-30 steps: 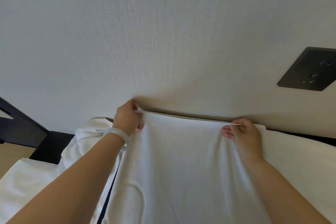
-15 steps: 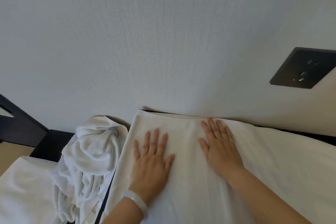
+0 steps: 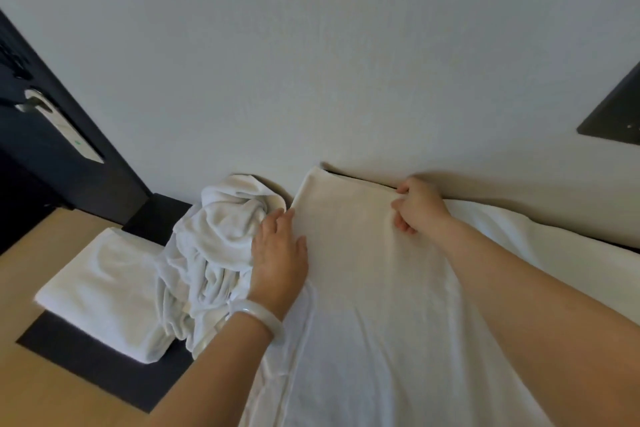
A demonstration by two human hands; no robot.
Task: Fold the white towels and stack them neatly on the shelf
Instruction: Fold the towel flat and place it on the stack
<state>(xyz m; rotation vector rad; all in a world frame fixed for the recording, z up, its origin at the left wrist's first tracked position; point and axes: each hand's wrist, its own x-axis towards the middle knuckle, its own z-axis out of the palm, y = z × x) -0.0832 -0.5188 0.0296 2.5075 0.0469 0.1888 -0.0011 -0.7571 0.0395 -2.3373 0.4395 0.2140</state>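
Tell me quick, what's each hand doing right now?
Left hand: open, resting flat on the spread white cloth towel's edge.
Right hand: closed, pinching that towel's far edge.

Light soft, even, moderately bright; source possibly high right, off frame. Diffuse shadow falls on wall (image 3: 311,45) just above far edge of flat towel (image 3: 363,270). Straight lines bow toward frame edges. At left edge, door (image 3: 41,156) dark and slightly smeared.
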